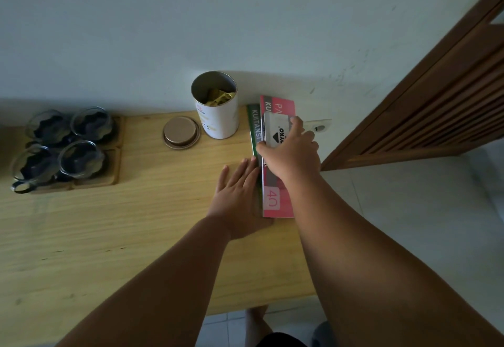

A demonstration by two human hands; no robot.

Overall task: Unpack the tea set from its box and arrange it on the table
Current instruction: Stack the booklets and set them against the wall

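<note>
Several glass cups (pixel 81 161) with dark inserts stand on square wooden coasters (pixel 111 166) at the far left of the wooden table (pixel 109 237). An open white tin (pixel 218 112) holding gold packets stands at the back, its round lid (pixel 180 131) lying beside it. My left hand (pixel 240 194) lies flat on the table, fingers apart, against the left edge of a green receipt book (pixel 255 125). My right hand (pixel 291 153) grips a small grey-white packet (pixel 275 131) on top of a pink booklet (pixel 278 202).
The table stands against a pale wall with a socket (pixel 319 125) near the right end. A brown slatted door (pixel 436 106) stands open at the right. Pale floor tiles (pixel 409 210) lie beyond the table's right edge. My foot (pixel 256 322) shows below the front edge.
</note>
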